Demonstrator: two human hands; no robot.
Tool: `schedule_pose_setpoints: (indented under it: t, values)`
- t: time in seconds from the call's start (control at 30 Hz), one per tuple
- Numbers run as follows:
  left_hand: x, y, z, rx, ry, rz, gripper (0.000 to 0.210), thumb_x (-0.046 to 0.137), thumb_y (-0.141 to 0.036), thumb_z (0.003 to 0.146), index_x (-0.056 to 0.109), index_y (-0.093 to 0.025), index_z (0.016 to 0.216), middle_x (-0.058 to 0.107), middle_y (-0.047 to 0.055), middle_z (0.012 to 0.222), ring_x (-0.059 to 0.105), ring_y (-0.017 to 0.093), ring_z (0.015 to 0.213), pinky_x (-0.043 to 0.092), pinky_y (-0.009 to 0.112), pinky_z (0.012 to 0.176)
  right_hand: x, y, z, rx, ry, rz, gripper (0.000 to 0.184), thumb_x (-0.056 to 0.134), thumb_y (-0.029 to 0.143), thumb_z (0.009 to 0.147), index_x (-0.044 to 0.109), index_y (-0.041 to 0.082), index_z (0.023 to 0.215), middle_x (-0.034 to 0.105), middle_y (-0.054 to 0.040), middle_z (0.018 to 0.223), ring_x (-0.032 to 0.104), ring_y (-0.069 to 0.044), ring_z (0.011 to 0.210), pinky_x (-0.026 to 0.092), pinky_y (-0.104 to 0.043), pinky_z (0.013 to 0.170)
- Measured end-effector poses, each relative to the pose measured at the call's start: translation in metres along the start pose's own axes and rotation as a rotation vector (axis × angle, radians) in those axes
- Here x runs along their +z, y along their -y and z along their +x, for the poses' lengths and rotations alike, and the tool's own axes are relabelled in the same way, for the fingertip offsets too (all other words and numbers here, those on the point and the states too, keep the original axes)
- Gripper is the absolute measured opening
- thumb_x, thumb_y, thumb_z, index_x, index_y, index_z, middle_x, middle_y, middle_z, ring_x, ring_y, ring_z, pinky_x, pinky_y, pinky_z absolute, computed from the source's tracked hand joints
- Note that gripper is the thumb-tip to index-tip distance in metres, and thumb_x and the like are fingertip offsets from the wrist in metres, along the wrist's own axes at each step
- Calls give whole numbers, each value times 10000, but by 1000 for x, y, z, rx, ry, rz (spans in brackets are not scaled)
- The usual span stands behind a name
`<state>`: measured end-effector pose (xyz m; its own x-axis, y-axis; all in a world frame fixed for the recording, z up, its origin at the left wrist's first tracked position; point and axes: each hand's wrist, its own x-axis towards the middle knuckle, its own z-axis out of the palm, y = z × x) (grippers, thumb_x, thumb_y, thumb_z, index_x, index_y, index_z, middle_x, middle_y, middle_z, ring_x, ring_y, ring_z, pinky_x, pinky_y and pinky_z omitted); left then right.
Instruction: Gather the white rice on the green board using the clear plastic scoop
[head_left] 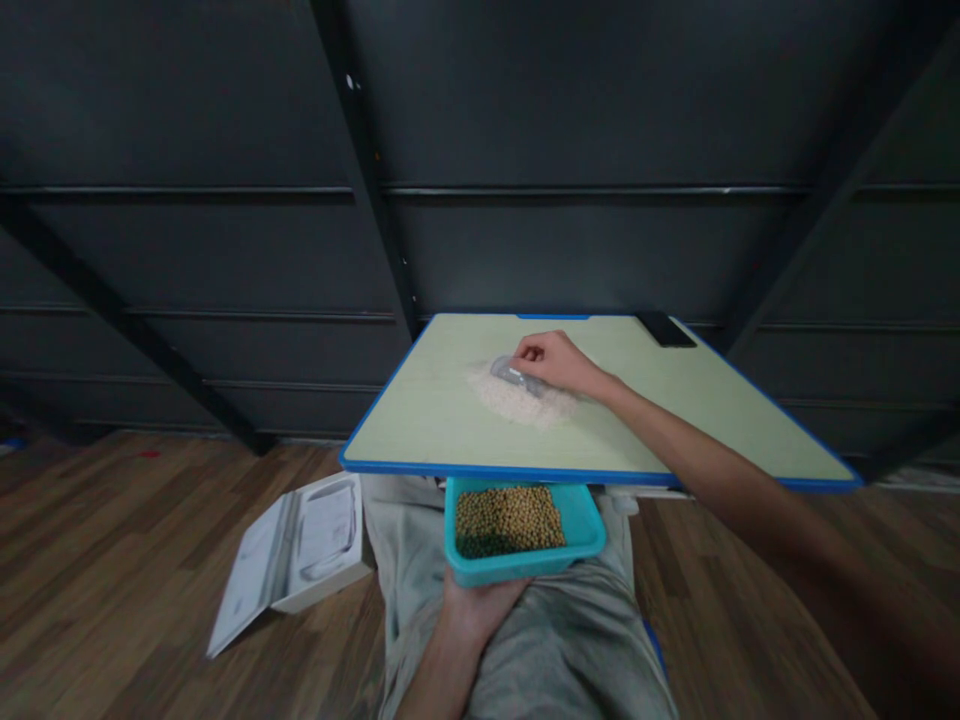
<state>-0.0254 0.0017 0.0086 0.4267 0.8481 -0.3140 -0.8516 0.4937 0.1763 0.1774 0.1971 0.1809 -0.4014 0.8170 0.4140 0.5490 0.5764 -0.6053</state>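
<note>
Looking down on a small bench [420, 420]: pale green top w/ blue edge trim, tilted view, set against a dark panelled wall w/ black diagonal struts. Floor is brown wood planks. Dark flat object, prob. a phone [666, 329], lies at the bench's far right corner. An open white box [300, 555] w/ moulded insert sits on the floor to the left, beside the person's knee.

Pile of white grains, looks like rice [517, 402], spread on the bench approx. centre. Right hand [556, 362] reaches fwd, arm extended diagonally across the bench from lower right, forearm low over the top. Fingers curled around a small clear vessel [514, 374], tipped on its side, mouth pointing left, touching the grain pile. Vessel type unclear; too small to tell.

Left hand [480, 606] below bench edge, palm up, over the lap (grey trousers). It supports from underneath a teal plastic tub [585, 522] filled w/ tan beans, prob. soybeans [508, 518]. Tub held just under the front edge of the bench, level, partly tucked beneath it.
</note>
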Motion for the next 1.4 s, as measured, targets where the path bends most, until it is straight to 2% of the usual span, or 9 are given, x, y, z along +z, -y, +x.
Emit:
schedule_pose_setpoints:
  t: [0.1, 0.23, 0.37, 0.53, 0.67, 0.9, 1.03, 1.2, 1.4]
  values:
    - [-3, 0, 0, 2, 13, 4, 413, 469, -228, 957, 706, -324, 1281, 723, 38, 1363, 572, 311, 1379, 437, 616, 1151, -3, -13, 3, 104, -16, 34, 186, 697, 326, 845, 690, 178, 732, 653, -39, 646, 571, -147, 590, 428, -309, 587]
    - [-6, 1, 2, 56, -53, 35, 428, 482, -264, 964, 664, -300, 1349, 766, 76, 1279, 625, 326, 1317, 415, 665, 1151, -16, -31, 5, 261, -67, 52, 211, 732, 340, 808, 684, 162, 707, 635, -33, 611, 532, -124, 535, 396, -278, 527]
    - [-1, 0, 1, 9, -17, -3, 460, 466, -209, 949, 657, -324, 1351, 768, 55, 1276, 631, 307, 1311, 420, 642, 1160, -30, -52, 5, 360, -116, 48, 227, 776, 341, 776, 686, 148, 699, 627, -33, 595, 522, -114, 504, 392, -269, 500]
    - [6, -2, -4, -7, -14, 6, 484, 431, -157, 928, 688, -321, 1304, 781, 38, 1244, 655, 300, 1277, 450, 611, 1143, -44, -70, 6, 380, -204, -4, 247, 806, 351, 766, 706, 136, 697, 621, -34, 565, 542, -120, 500, 418, -267, 490]
    - [7, 0, -4, -13, 2, 16, 451, 450, -165, 927, 720, -308, 1258, 784, 30, 1240, 660, 304, 1263, 461, 584, 1136, -38, -57, 9, 343, -228, 172, 218, 792, 338, 805, 690, 151, 757, 654, -35, 597, 581, -120, 514, 478, -244, 483]
    - [-11, 3, 6, 5, 161, -15, 476, 431, -291, 982, 598, -320, 1427, 734, 72, 1344, 669, 317, 1247, 432, 631, 1141, 4, -2, 20, 263, 17, 364, 141, 774, 269, 833, 725, 146, 882, 704, -49, 662, 619, -126, 548, 520, -242, 508]
    - [-15, 3, 9, 2, 179, -22, 481, 416, -307, 993, 577, -332, 1446, 733, 68, 1346, 675, 320, 1237, 412, 633, 1157, 24, 15, 25, 169, 202, 324, 325, 746, 255, 849, 704, 150, 1154, 687, -21, 644, 596, -136, 526, 478, -260, 488]
    - [-9, 2, 6, -1, 166, -12, 476, 409, -275, 992, 601, -310, 1426, 759, 57, 1299, 678, 311, 1231, 385, 616, 1185, 30, 10, 27, 130, 252, 194, 175, 707, 258, 868, 712, 187, 1027, 687, -26, 689, 602, -139, 570, 451, -270, 525]
    - [-5, 3, 5, -2, 251, -14, 482, 423, -263, 985, 591, -280, 1437, 732, 62, 1348, 659, 289, 1259, 345, 573, 1220, 6, -19, 21, 175, 193, 117, 127, 705, 268, 861, 669, 180, 945, 686, -45, 680, 602, -155, 609, 414, -282, 564]
